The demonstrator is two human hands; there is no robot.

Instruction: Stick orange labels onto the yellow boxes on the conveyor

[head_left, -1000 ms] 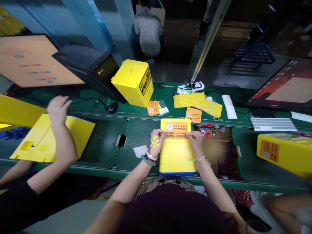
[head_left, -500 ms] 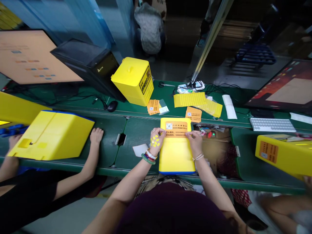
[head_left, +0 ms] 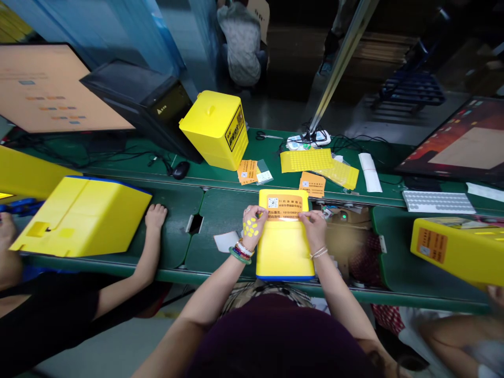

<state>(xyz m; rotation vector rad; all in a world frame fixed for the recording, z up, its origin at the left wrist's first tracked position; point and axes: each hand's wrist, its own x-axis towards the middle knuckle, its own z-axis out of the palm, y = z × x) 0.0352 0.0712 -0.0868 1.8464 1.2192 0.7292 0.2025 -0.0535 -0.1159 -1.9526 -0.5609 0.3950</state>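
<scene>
While the left hand (head_left: 251,227) and right hand (head_left: 314,230) pinch an orange label (head_left: 282,208), a yellow plastic case (head_left: 285,252) lies beneath.
Its blue-edged shell rests on a green conveyor belt (head_left: 220,220), open to its left.

The left hand (head_left: 252,223) wears yellow dot stickers (head_left: 250,228) and beaded bracelets (head_left: 241,252), the right hand (head_left: 314,226) a silver bracelet (head_left: 318,253).

The person's left hand (head_left: 251,224), dotted with round yellow stickers (head_left: 250,228) and wearing beaded bracelets (head_left: 241,252), and right hand (head_left: 314,229) press their fingertips along the lower edge of an orange label (head_left: 284,207) on a yellow plastic case (head_left: 285,247) lying on a green conveyor belt (head_left: 220,210). Beyond, on the desk (head_left: 271,144), lie orange cards (head_left: 248,172), yellow sticker sheets (head_left: 305,160) and an upright yellow case (head_left: 214,131). A co-worker's hand (head_left: 156,217) rests on the belt beside another yellow case (head_left: 79,218).
</scene>
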